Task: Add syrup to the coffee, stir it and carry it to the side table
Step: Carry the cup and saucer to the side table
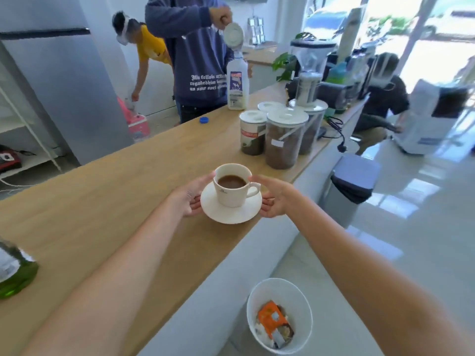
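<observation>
A white cup of brown coffee (232, 185) stands on a white saucer (228, 214) at the near edge of the wooden counter (108, 201). My left hand (190, 197) grips the saucer's left rim, thumb by the cup. My right hand (273, 197) grips the right rim, thumb near the cup's handle. A green glass bottle (14, 272) sits at the counter's far left, partly cut off by the frame.
Several lidded jars of coffee (282, 140) and a grinder (309, 70) stand further along the counter. A person in a blue hoodie (195, 52) pours beside a milk bottle (237, 83). A grey bin (349, 186) and a white waste basket (280, 317) stand on the floor.
</observation>
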